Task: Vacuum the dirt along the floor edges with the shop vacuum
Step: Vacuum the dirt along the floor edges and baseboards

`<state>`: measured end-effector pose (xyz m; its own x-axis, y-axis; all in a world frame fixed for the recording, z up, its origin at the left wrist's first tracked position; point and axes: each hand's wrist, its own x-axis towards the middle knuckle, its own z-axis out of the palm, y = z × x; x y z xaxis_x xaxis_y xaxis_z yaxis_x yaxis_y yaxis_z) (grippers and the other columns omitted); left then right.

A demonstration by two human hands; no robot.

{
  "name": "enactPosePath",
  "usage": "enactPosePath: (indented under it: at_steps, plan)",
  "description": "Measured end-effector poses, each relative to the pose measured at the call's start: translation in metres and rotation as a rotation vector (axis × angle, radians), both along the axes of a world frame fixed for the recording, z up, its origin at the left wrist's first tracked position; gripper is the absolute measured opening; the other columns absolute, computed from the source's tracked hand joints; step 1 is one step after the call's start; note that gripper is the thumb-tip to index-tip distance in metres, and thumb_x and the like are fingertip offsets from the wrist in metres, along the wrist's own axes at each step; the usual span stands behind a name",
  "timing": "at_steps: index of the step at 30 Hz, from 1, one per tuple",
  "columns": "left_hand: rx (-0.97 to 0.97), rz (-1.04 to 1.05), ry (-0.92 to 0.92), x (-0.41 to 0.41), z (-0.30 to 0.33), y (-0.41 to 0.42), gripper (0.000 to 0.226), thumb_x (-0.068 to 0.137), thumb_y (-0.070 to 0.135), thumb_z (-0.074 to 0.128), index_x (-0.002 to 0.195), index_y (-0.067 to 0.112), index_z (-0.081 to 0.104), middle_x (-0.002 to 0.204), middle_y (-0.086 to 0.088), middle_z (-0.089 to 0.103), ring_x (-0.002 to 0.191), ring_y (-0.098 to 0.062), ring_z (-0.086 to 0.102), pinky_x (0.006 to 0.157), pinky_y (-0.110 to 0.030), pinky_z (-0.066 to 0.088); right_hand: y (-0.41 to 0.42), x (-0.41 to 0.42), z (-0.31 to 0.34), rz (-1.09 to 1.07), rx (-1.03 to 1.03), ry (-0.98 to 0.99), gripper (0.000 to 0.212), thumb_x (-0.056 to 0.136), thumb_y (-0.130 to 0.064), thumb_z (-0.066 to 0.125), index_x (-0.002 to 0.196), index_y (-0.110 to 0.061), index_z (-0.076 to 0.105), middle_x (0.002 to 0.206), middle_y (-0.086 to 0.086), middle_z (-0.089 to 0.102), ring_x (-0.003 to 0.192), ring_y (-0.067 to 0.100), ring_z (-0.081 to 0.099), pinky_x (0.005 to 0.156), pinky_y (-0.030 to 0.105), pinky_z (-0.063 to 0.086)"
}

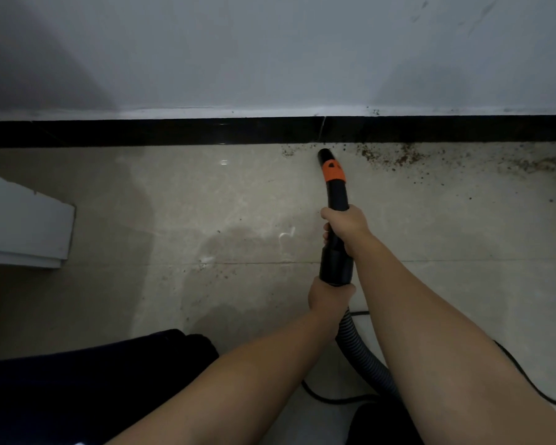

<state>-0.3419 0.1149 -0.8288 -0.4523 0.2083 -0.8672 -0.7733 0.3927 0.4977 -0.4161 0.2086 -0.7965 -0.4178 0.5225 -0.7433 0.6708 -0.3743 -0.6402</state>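
Both hands [345,224] stacked along wand [337,200]

The floor [180,220] lies open across its middle and left stretch up to the black baseboard [142,133], which with the wall [270,53] above it closes off the far edge. At the floor's left edge a stack of white boards [23,226] juts in, and along the far edge toward the right corner scattered dirt [395,157] lies just beside the baseboard. Near the floor's near edge the ribbed hose [363,351] and a thin black cable [527,377] cross the tiles.
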Motion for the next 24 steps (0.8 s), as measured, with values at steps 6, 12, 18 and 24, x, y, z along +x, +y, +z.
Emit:
enactPosePath:
  at_steps: [6,12,18,24]
  plan:
    - [-0.018,-0.139,0.026,-0.009,0.002,0.015,0.041,0.081,0.008,0.066,0.121,0.008,0.057,0.104,-0.006,0.061,0.094,-0.021,0.057,0.082,-0.028,0.049,0.021,0.005,0.0,-0.132,0.02,-0.007,0.018,0.086,-0.008,0.059,0.101,-0.007,0.05,0.065,0.007,0.051,0.049,0.019,0.047,0.051,0.029,0.047]
    - [-0.028,-0.111,0.049,-0.017,0.004,0.016,0.038,0.082,0.007,0.063,0.119,0.008,0.059,0.101,-0.007,0.06,0.09,-0.021,0.055,0.077,-0.028,0.046,0.021,-0.008,0.003,-0.103,0.003,0.009,0.013,0.086,-0.007,0.058,0.095,-0.008,0.048,0.064,0.007,0.049,0.049,0.019,0.046,0.05,0.029,0.045]
    - [-0.038,0.003,0.039,-0.015,0.006,0.012,0.036,0.083,0.014,0.065,0.119,0.01,0.059,0.112,-0.011,0.066,0.101,-0.027,0.061,0.087,-0.033,0.051,0.012,-0.016,0.003,0.005,-0.016,0.0,0.013,0.085,-0.006,0.057,0.082,-0.013,0.047,0.064,0.007,0.05,0.049,0.019,0.047,0.049,0.028,0.045]
    - [-0.034,0.056,0.042,-0.007,0.007,0.014,0.035,0.084,0.015,0.065,0.118,0.012,0.059,0.11,-0.009,0.066,0.098,-0.024,0.061,0.08,-0.028,0.049,0.011,-0.013,0.005,0.021,-0.009,0.0,0.013,0.084,-0.005,0.057,0.082,-0.013,0.047,0.064,0.007,0.05,0.048,0.019,0.047,0.048,0.028,0.045]
